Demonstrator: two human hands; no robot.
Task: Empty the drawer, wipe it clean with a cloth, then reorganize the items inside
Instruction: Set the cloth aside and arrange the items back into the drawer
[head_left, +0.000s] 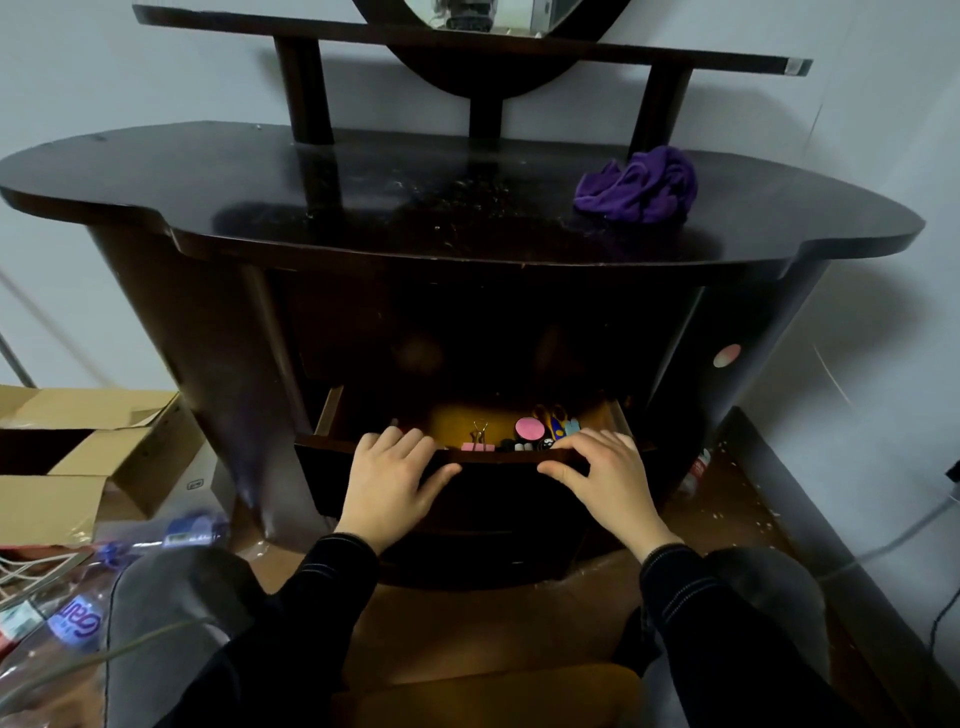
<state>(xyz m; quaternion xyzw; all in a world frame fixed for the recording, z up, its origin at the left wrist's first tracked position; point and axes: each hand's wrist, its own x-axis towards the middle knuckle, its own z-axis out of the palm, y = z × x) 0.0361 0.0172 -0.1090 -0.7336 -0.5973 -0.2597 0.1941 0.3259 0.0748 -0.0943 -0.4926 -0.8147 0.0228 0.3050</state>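
Observation:
A dark wooden drawer in the dressing table stands partly pulled out. Inside it lie a pink binder clip, a round pink object, orange-handled scissors and several small items. My left hand grips the left part of the drawer's front edge, fingers over the rim. My right hand grips the right part of the same edge. A crumpled purple cloth lies on the tabletop at the back right, away from both hands.
The dark tabletop carries a mirror stand on posts. Open cardboard boxes and plastic bottles crowd the floor at the left. A wall and cables run along the right. My knees are below the drawer.

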